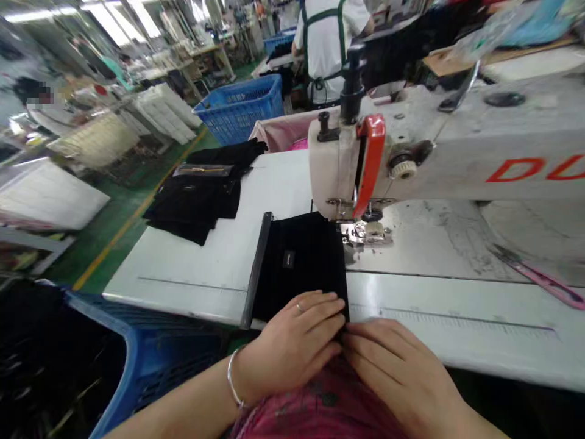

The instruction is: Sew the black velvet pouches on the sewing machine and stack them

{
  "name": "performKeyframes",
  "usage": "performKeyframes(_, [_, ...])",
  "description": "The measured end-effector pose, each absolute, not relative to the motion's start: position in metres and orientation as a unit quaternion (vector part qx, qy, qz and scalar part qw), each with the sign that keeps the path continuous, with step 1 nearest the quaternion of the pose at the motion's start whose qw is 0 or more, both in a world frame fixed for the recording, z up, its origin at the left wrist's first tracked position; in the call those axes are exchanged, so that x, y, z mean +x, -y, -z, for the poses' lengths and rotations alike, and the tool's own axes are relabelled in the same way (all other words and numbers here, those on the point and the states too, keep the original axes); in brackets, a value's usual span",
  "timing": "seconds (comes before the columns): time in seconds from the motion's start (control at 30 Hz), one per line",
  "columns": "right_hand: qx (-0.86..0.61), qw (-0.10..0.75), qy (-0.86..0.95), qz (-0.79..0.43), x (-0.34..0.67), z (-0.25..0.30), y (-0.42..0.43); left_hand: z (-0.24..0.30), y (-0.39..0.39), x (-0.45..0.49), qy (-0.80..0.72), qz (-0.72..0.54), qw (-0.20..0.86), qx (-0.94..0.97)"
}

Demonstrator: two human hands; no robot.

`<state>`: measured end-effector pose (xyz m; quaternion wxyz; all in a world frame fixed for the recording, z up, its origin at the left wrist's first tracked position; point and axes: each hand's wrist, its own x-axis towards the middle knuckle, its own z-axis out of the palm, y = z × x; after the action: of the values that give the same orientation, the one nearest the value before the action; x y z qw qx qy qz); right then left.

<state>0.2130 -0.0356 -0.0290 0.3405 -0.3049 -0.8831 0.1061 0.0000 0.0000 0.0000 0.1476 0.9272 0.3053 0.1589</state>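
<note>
A black fabric piece (304, 268) with a small dark label lies on the sewing machine table. A dark grey strip runs along its left edge. At its far right corner, the piece meets the presser foot (365, 231). My left hand (304, 335) rests on its near right part, fingers together and bent over the cloth. Beside it, my right hand (397, 360) is closed at the near right edge, its fingertips pinching the cloth. Both thumbs are mostly hidden.
Stacked black fabric pieces (196, 192) lie at the table's far left. Pink-handled snips (539, 274) lie right of the needle. A blue crate (130, 341) with dark cloth stands at lower left, another blue crate (242, 103) behind. A person (324, 49) stands beyond the machine.
</note>
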Motion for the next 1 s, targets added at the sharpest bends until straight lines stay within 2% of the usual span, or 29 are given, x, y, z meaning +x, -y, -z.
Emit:
performKeyframes(0.33, [-0.323,0.331,0.881,-0.103,0.215,0.027,0.007,0.013,-0.014,-0.009,-0.28,-0.191,0.167,0.926])
performKeyframes(0.7, [-0.364,0.262,0.886,-0.119,0.226,0.034,-0.015,0.008,-0.058,-0.006,-0.238,-0.16,0.075,0.955])
performKeyframes(1.0, [-0.366,0.195,0.907,-0.08,0.232,0.024,-0.056,0.018,-0.097,-0.007,-0.212,-0.177,0.076,0.958])
